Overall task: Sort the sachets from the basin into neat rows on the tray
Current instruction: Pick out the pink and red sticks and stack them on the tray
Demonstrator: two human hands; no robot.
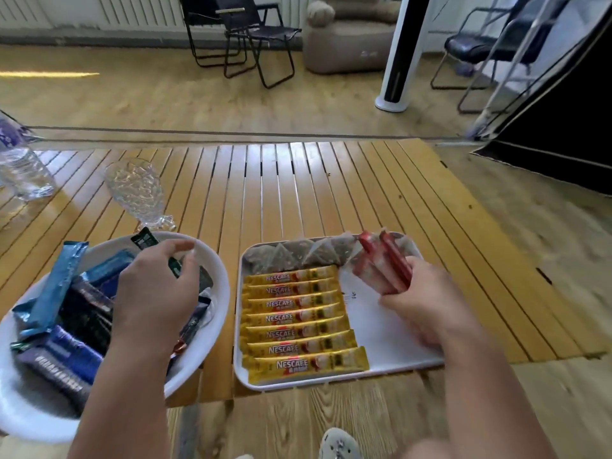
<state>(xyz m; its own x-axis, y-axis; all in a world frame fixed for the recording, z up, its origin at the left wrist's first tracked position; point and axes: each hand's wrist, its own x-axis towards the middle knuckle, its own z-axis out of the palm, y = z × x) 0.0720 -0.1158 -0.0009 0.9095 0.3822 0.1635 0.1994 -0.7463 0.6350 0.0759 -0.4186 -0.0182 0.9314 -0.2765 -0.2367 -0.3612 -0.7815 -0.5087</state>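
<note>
At far left, on slatted wooden table (298,180): clear plastic water bottle (20,170), then textured clear glass (139,193), upright, just behind white basin (212,293). Inside basin, a heap of sachets: light blue sachet (54,289) leaning on the left rim, dark blue and navy ones (66,356) below, writing on them too blurred to read. Above basin, left hand (155,289), fingers curled and pinching a dark green sachet (152,250) that pokes up past the fingers; label unreadable. Right of basin and just beside it, white tray (390,332). Along its far edge, a row of translucent pyramid-shaped tea bags (291,256). Below those, on the tray's left half, 7 yellow sachets (298,319) lined in a neat column, each lying crosswise, each printed "NESCAFE" in white on red. Over the tray's right half, right hand (427,299), fingers closed around a bundle of red sachets (384,263), tilted up toward the far right corner; print blurred. Small mark on the tray's bare white floor, too small to read.
</note>
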